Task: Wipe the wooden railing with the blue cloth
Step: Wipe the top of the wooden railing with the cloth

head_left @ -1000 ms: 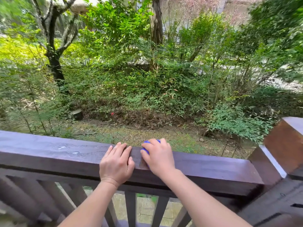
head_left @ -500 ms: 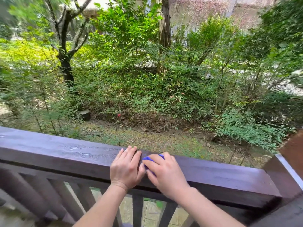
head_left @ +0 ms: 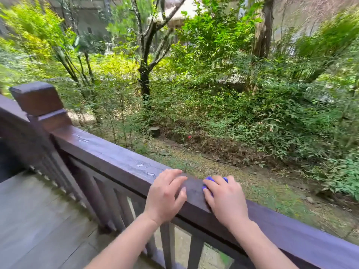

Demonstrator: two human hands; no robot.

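Observation:
A dark brown wooden railing [head_left: 108,152] runs from the post at the left down to the lower right. My right hand [head_left: 225,199] lies flat on top of it, pressing the blue cloth [head_left: 209,180]; only bits of blue show past my fingers. A short way to its left, my left hand [head_left: 165,195] rests on the rail top with fingers spread, holding nothing. Small wet patches glint on the rail left of my left hand.
A square corner post [head_left: 37,100] stands at the left end, with another rail section going off behind it. Vertical balusters [head_left: 167,245] run under the rail. Grey deck boards [head_left: 38,220] lie lower left. Beyond the rail are shrubs and trees [head_left: 143,74].
The view has swung left, bringing the left corner post into sight and losing the right post. Both hands stay on the rail; they are now further apart than half a second ago.

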